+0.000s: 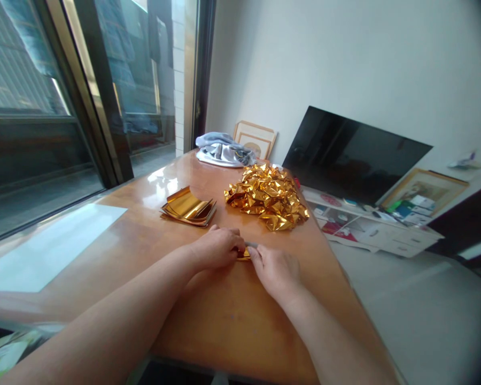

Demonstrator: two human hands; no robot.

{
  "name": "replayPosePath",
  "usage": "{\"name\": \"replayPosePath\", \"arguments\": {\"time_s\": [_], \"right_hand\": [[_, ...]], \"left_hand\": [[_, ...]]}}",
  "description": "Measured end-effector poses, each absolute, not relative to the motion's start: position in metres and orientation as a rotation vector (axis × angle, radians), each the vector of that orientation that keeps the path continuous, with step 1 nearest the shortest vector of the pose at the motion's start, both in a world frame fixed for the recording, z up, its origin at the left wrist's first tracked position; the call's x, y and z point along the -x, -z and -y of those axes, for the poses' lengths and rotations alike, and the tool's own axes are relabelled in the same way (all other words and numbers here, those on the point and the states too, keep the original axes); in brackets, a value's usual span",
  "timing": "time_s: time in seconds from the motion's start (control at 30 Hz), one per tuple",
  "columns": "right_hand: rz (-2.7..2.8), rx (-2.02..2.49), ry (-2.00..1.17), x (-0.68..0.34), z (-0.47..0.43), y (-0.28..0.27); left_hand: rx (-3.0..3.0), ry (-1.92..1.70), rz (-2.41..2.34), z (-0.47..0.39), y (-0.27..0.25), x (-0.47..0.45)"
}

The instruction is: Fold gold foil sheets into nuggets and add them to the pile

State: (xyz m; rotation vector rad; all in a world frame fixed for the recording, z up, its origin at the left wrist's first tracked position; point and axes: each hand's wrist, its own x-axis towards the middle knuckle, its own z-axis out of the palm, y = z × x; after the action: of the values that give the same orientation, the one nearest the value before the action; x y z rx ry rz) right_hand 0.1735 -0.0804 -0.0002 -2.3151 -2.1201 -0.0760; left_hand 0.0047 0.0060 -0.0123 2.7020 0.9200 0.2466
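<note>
Between my two hands, on the wooden table (pixel 232 315), lies a small piece of gold foil paper (pixel 245 254), mostly covered by my fingers. My left hand (pixel 217 247) is closed on its left side, fingers bent over it. From the right, my right hand (pixel 276 267) pinches its other side with thumb and fingers. A stack of gold foil sheets (pixel 188 206), the top ones curling up, sits just beyond my left hand. Farther off to the right is a heap of folded gold foil pieces (pixel 268 195).
A bundle of pale cloth (pixel 222 148) rests at the table's far end. A white sheet (pixel 56 248) lies along the left edge, by the sliding glass door (pixel 84 96). Past the right edge stand a television (pixel 356 155) and a low white cabinet (pixel 377 230).
</note>
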Motion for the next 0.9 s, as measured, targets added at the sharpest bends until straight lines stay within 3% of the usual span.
{"name": "replayPosePath", "arguments": {"time_s": [0.9], "right_hand": [[2.032, 2.603, 0.089, -0.181, 0.083, 0.015]], "left_hand": [[-2.706, -0.252, -0.906, -0.010, 0.017, -0.007]]}}
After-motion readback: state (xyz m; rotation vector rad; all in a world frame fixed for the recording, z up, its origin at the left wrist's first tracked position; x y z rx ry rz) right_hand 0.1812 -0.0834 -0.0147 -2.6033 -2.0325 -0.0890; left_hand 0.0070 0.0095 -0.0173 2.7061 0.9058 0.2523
